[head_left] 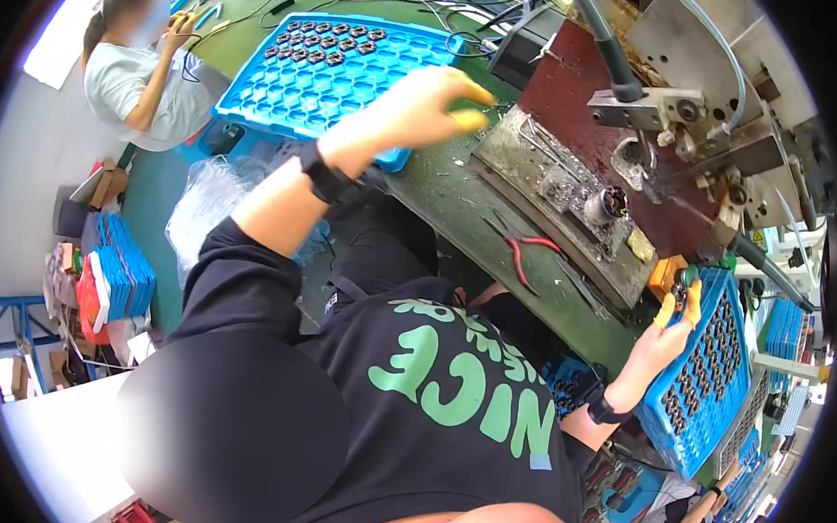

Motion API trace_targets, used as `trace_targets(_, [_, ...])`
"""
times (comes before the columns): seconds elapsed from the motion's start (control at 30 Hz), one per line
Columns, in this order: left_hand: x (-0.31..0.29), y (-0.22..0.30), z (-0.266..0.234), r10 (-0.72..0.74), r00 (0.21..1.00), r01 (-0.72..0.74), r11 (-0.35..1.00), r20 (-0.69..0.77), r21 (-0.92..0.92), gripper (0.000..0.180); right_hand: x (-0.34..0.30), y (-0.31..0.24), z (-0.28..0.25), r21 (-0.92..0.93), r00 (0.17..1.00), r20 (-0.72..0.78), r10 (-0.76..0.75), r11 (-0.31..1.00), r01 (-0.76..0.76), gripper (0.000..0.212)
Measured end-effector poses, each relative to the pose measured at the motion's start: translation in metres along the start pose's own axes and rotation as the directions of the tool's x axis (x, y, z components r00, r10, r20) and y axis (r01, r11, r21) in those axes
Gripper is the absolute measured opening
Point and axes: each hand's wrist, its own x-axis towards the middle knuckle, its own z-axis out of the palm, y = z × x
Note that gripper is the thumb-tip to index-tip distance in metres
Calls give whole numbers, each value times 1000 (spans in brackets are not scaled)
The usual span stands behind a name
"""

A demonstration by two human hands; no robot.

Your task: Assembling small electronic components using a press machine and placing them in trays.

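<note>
My left hand [422, 107], with yellow covers on its fingertips, is over the bench beside a blue tray [417, 42]. Its fingers and thumb stand apart, and I see nothing between them. In that tray several small dark wound cores [329, 44] fill part of the pockets. My right hand [660, 342] pinches a small dark wound core [682, 287] above the edge of a second blue tray [684, 446], which carries rows of similar cores. Between my hands, another wound core [614, 200] stands on a metal post on the machine's plate [505, 158].
Red-handled pliers [522, 258] and tweezers [579, 284] lie along the bench's near edge. A machine arm [663, 111] with hoses overhangs the plate. Near my right hand is an orange box [664, 275]. A co-worker [134, 86] sits at the far left; another person [677, 519] is at lower right.
</note>
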Motion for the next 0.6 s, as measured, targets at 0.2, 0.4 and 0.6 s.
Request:
trace_targets(0.2, [-37, -49, -66, -240, 964, 250, 965, -113, 83, 22, -3, 8, 2, 37, 1000, -3, -10, 999, 10, 35])
trace_targets(0.4, [-8, 60, -11, 108, 991, -107, 994, -73, 23, 28, -4, -45, 23, 246, 983, 12, -185, 953, 177, 44])
trace_targets(0.6, [36, 115, 64, 306, 928, -341, 927, -214, -155, 34, -4, -76, 49, 456, 971, 74, -228, 874, 170, 47])
